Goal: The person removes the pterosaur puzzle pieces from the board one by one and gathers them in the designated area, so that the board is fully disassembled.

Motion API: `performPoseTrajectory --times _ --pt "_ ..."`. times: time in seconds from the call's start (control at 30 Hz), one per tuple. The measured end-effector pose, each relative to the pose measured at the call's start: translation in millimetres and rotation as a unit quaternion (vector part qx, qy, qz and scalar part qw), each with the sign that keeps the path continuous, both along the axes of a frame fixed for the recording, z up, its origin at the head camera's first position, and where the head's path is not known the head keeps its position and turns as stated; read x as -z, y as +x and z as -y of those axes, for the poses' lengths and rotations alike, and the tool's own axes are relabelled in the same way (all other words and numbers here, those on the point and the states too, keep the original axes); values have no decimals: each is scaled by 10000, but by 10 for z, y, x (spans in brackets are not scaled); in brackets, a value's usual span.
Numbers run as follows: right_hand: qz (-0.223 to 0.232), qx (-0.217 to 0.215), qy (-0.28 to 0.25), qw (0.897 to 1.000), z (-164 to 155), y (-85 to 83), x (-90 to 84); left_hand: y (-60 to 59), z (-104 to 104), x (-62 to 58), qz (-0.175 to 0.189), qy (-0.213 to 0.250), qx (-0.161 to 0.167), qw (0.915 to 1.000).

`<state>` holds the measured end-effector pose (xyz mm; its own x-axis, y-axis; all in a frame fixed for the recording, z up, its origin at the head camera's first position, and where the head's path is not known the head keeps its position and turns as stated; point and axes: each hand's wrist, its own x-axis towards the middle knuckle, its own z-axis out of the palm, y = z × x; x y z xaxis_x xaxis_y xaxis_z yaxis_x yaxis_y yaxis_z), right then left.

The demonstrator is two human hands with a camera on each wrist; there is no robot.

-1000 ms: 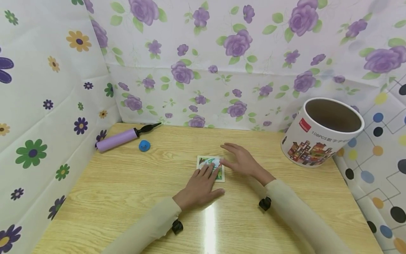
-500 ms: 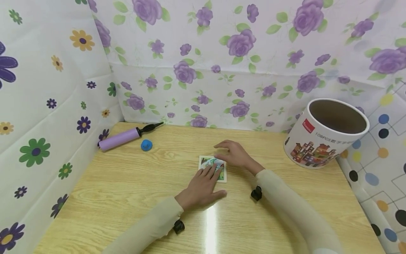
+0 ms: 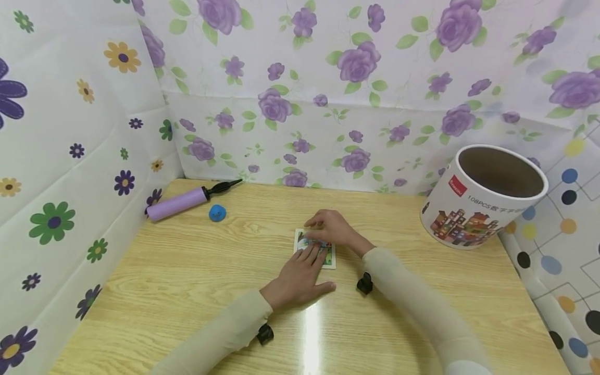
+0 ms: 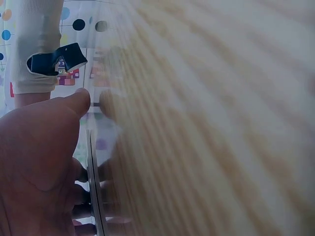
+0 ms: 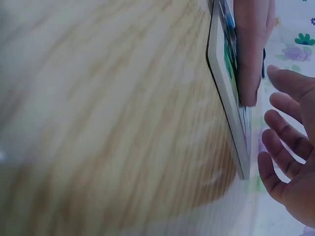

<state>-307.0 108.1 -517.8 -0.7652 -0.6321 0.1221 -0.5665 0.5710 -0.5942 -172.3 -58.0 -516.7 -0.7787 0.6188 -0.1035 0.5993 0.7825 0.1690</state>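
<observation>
A small square picture board [image 3: 330,259] with a white border and a colourful print lies flat on the wooden table. My left hand [image 3: 297,276] rests on it with straight fingers, covering its lower middle; the thumb points off to the right. Over the board's upper right part is my right hand [image 3: 334,227], fingers loosely bent. In the right wrist view, that hand [image 5: 295,147] holds nothing and shows a gap to the board [image 5: 229,93], whose pale edge stands out. The left wrist view shows the left palm [image 4: 39,152] beside the board's thin edge [image 4: 96,196].
A purple hand pump [image 3: 178,203] with a black nozzle lies at the back left, beside a small blue rubber duck [image 3: 217,213]. A large white printed bucket [image 3: 469,219] stands at the back right. Flowered cloth [image 3: 276,151] hangs behind the table [image 3: 187,291].
My right hand has moved left, from beside the picture board to over its upper part. The left hand stays on the board. The head view has shifted slightly.
</observation>
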Motion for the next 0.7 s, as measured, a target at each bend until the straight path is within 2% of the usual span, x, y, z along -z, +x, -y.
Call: performPoseTrajectory --times 0.4,0.7 --pt "140 109 277 9995 123 20 19 5 -11 41 -233 -306 -29 9993" --pt "202 136 390 9989 149 29 -15 13 -7 5 -265 -208 -5 9994"
